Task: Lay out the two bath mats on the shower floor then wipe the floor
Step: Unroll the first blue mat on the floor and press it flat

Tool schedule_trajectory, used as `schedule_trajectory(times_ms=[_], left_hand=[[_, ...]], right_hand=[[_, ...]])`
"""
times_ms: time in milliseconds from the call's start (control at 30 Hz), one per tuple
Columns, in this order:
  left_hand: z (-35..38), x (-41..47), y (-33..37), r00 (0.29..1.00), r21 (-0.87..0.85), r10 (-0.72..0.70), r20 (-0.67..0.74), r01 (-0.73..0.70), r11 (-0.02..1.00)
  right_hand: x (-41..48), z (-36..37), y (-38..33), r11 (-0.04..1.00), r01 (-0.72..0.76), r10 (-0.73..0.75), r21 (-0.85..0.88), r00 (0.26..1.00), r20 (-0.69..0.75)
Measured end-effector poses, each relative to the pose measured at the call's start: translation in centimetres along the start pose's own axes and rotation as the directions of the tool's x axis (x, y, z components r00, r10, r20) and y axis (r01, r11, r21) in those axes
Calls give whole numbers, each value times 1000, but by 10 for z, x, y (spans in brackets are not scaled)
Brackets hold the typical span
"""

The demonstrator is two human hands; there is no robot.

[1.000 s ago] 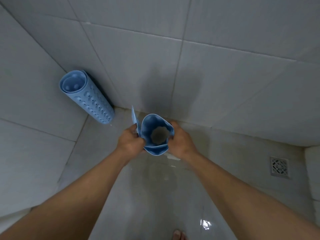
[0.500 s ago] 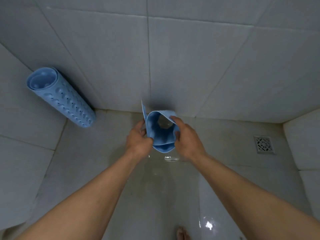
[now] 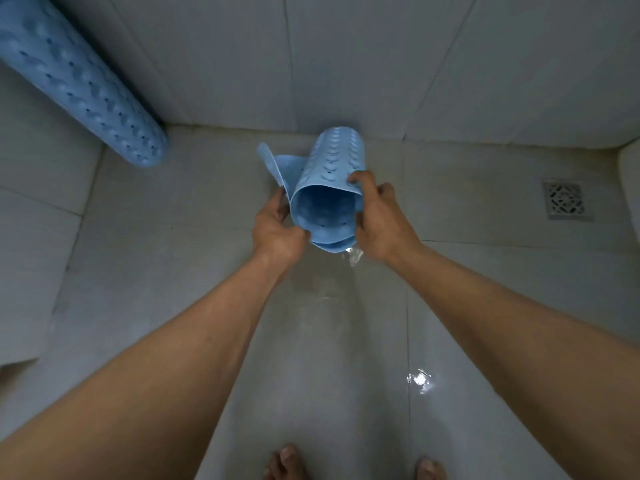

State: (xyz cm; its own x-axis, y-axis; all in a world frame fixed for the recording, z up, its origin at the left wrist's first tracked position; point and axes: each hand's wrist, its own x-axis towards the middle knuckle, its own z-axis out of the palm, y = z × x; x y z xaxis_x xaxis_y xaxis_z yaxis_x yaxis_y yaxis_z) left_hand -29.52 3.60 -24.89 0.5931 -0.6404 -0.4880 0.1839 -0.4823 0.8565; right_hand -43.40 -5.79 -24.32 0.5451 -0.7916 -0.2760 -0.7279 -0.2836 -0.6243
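Observation:
I hold a rolled blue bath mat (image 3: 332,168) with bumps and small holes above the shower floor (image 3: 173,237), its open end facing me. My left hand (image 3: 277,233) grips the loose outer flap at the roll's left side. My right hand (image 3: 379,220) grips the roll's right rim, fingers curled over the top. The flap's free edge sticks out to the upper left. A second rolled blue bath mat (image 3: 79,84) leans in the left corner, its lower end on the floor.
Grey tiled walls close in at the back and left. A square metal drain (image 3: 564,200) sits in the floor at the right. The floor tiles are wet and shiny near my bare feet (image 3: 287,462). A raised ledge (image 3: 630,181) borders the right edge.
The roll has tilted from upright to pointing away from me and lowered toward the floor, and its outer flap has opened further. My view has dropped, so the leaning mat looks nearer.

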Motion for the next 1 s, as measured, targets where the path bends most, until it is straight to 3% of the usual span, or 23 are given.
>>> schedule_trajectory(times_ms=[133,300,467,567,667,767,833,1000], left_hand=[[6,3,-33,995,-50,-94,-41,92,995],[9,17,-63,983,-103,-152,-107,141,985],[10,13,-102,970,-148,-232,74,240,959],[5,19,-129,943,-197,-320,88,332,923],[8,33,-151,941,-243,-336,-47,316,917],[11,49,-174,922,-130,-242,-302,212,969],[8,62,-192,918,5,-128,-376,140,990],[3,68,-220,880,110,-82,-468,150,983]], right_hand=[[-3,24,30,994,107,-106,1,993,52],[-10,54,58,990,135,-130,-33,984,122],[-24,76,91,995,72,-85,70,977,195],[-28,96,108,988,5,-26,153,990,137],[-22,126,124,992,-88,87,95,996,18],[-10,151,130,964,-254,260,83,962,-83],[-6,163,135,960,-256,269,112,955,-124],[-18,167,138,978,-206,207,26,974,-91]])
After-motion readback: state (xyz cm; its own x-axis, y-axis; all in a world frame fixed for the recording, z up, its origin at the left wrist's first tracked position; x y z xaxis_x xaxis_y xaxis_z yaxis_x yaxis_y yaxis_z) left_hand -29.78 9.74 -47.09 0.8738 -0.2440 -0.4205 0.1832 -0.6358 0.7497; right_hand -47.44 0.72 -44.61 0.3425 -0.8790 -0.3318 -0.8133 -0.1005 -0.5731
